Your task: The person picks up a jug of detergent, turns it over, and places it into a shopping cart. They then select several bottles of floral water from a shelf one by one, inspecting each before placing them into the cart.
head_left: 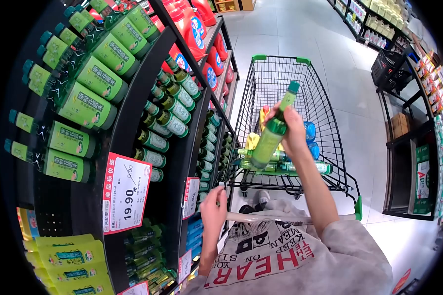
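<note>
My right hand (293,130) is closed around the neck of a green glass-like bottle (269,142) with a pale green label and a green cap. The bottle is tilted, cap up and away from me, above the near part of the shopping cart (324,105). Beside the left end of the cart handle (280,218), my left hand (214,206) has its fingers curled, and nothing shows in them. Inside the cart lie several green bottles (310,168), blue containers (311,140) and yellow packages (252,141), partly hidden by my right hand and its bottle.
At left, a dark shelf (120,110) holds several rows of green-labelled bottles (101,76), with a price sign (127,193) on its edge. Red jugs (189,29) stand farther along. Across the tiled aisle (362,113) are more shelves (408,132) and a black basket (386,66).
</note>
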`<state>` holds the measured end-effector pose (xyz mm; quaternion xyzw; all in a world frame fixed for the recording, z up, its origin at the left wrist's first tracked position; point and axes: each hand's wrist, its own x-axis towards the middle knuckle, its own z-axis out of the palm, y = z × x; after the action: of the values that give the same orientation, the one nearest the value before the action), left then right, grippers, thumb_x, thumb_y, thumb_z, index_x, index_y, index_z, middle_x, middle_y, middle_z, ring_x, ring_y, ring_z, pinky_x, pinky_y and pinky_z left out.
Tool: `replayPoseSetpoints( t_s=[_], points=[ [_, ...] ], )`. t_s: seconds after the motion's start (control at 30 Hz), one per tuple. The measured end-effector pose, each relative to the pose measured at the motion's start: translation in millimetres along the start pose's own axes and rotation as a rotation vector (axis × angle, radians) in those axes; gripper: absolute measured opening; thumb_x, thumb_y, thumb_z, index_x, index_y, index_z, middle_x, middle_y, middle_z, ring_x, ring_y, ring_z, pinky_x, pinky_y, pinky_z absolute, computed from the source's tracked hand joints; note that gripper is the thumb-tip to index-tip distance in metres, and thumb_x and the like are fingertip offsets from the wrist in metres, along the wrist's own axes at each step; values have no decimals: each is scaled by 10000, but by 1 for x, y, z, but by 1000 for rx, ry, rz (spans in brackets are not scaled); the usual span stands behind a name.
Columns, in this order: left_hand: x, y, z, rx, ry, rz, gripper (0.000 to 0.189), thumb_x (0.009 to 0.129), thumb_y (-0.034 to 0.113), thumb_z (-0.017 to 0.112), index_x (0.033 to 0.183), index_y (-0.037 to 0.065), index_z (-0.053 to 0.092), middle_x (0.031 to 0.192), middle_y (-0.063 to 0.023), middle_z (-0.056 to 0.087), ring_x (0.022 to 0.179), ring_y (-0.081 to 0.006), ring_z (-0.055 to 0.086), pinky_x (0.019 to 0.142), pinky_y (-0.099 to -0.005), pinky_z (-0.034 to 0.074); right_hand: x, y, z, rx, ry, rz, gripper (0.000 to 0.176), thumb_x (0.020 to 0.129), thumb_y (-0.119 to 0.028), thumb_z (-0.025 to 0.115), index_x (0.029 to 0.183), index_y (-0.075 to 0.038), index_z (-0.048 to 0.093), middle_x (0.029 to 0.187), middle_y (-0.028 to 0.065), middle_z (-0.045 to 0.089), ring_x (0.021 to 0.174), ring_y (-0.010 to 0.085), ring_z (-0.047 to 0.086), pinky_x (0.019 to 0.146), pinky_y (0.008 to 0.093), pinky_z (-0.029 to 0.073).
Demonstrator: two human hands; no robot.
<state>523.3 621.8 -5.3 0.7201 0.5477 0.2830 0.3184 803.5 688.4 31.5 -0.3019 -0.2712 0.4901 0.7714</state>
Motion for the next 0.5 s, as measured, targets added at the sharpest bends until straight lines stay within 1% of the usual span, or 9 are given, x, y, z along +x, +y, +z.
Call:
replayPoseSetpoints(
  t_s=[0.03,0.1,0.13,0.23,0.27,0.37,0.43,0.47,0.5],
  points=[
    [-2,6,0,83,4,55,185,892,132,571,1028,26,637,808,-114,673,682,-241,673,614,-328,522,7,-5,-8,-64,-13,-20,339,960,-364,525,1024,-31,530,837,55,598,773,162,600,733,307,503],
    [-1,2,12,365,21,223,170,832,157,621,987,98,658,766,-71,662,657,-258,645,572,-360,486,15,-11,-19,-299,-22,9,301,958,-317,546,1049,-29,546,841,38,599,789,130,581,751,283,482],
    [0,3,15,407,-7,222,173,819,168,628,978,110,658,762,-57,661,649,-262,637,564,-373,478,21,-9,-28,-487,-62,-4,277,954,-272,559,1064,-17,556,847,28,599,806,98,561,766,251,458],
    [3,4,17,441,-18,200,179,799,178,638,969,122,657,750,-39,656,638,-263,628,551,-382,469,33,5,-52,-992,-268,20,246,916,-210,597,1055,-9,569,842,28,604,800,103,531,754,268,435],
    [4,4,17,437,-7,186,183,793,177,641,968,124,656,742,-35,652,635,-261,627,545,-379,467,32,14,-59,-1079,-289,52,270,895,-210,620,1079,-18,575,845,39,597,791,119,516,743,283,432],
    [3,3,16,403,1,175,168,794,175,636,949,113,654,739,-46,650,629,-261,626,542,-382,467,43,55,-98,-1291,-490,181,377,886,-317,632,1141,-42,585,942,153,635,880,271,601,788,366,465],
    [3,4,16,400,15,179,163,791,165,635,942,108,655,737,-52,649,622,-262,625,540,-382,466,48,81,-120,-1521,-587,248,451,879,-401,614,1169,-57,584,1018,196,639,957,358,600,831,418,471],
    [3,5,15,396,29,184,158,787,154,635,935,103,655,736,-59,648,614,-263,624,538,-382,466,50,93,-130,-1549,-628,313,496,872,-452,599,1184,-66,579,1058,193,637,1005,375,586,849,431,475],
    [3,6,14,401,27,181,158,787,154,635,935,103,655,736,-59,648,614,-263,624,538,-382,466,52,106,-140,-1601,-646,345,506,869,-450,604,1202,-70,570,1074,187,637,1027,367,590,859,428,478]
  ],
)
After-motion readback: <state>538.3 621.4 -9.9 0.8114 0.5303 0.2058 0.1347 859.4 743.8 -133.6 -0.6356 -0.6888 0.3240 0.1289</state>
